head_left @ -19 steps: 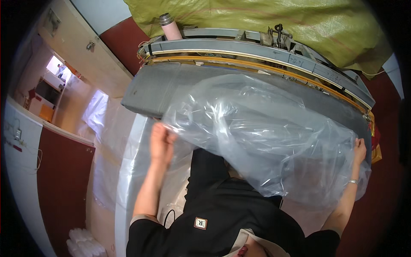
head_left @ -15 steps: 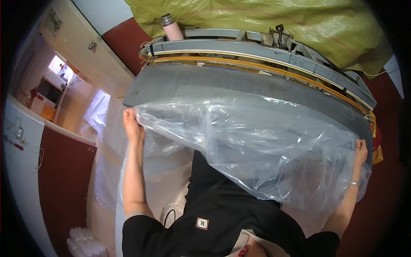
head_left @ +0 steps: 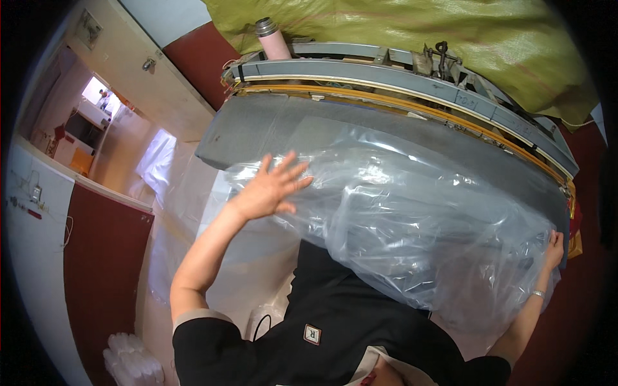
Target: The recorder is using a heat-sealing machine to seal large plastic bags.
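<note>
Left hand (head_left: 270, 190) splayed over plastic sheet (head_left: 393, 209), right hand (head_left: 554, 251) tight on its edge beside grey tabletop (head_left: 257, 122)

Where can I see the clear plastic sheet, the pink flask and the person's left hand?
Clear plastic sheet (head_left: 386, 209), head view: its wrinkled middle.
Pink flask (head_left: 275, 46), head view: side of its body.
Left hand (head_left: 262, 193), head view: back of the hand.

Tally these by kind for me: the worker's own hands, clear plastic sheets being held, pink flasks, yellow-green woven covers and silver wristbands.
Left hand and right hand: 2
Held clear plastic sheet: 1
Pink flask: 1
Yellow-green woven cover: 1
Silver wristband: 1
Total: 6
</note>
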### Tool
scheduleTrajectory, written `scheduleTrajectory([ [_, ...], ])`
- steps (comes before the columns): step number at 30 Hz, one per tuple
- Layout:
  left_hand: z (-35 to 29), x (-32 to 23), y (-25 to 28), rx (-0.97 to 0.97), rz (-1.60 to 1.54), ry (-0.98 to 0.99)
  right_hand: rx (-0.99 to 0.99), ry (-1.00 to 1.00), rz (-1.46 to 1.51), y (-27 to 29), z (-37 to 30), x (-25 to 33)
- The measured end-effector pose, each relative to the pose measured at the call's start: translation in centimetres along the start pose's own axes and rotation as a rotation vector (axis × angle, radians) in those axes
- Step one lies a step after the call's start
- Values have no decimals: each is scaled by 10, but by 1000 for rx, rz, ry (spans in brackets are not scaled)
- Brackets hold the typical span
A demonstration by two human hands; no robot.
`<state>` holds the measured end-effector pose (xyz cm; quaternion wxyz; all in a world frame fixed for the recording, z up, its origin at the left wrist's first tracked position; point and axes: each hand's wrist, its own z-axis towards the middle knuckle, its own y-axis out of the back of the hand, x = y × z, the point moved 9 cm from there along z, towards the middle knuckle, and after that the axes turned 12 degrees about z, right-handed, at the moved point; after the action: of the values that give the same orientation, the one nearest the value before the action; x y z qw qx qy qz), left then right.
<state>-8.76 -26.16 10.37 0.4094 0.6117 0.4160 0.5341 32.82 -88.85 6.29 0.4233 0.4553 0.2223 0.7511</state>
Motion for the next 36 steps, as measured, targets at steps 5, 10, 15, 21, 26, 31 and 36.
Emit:
scheduleTrajectory([
  [5, -11, 28, -19, -281, -321, 138, 92, -18, -21, -10, 9, -17],
  [10, 9, 76, -15, -423, -438, 336, 67, -37, -27, -9, 10, -25],
  [15, 34, 84, -35, -194, -521, 292, 78, -35, -18, -9, 8, -23],
  [21, 38, 100, -50, -68, -1501, 342, 22, -31, 38, -6, 6, -18],
  [26, 36, 121, -44, 3, -1326, 388, 44, -45, 33, -8, 6, -23],
  [31, 29, 112, -50, 81, -1400, 296, 51, -48, 26, -12, 10, -33],
  [36, 16, 116, -74, 244, -1232, 407, 57, -49, 60, -13, 11, -38],
])
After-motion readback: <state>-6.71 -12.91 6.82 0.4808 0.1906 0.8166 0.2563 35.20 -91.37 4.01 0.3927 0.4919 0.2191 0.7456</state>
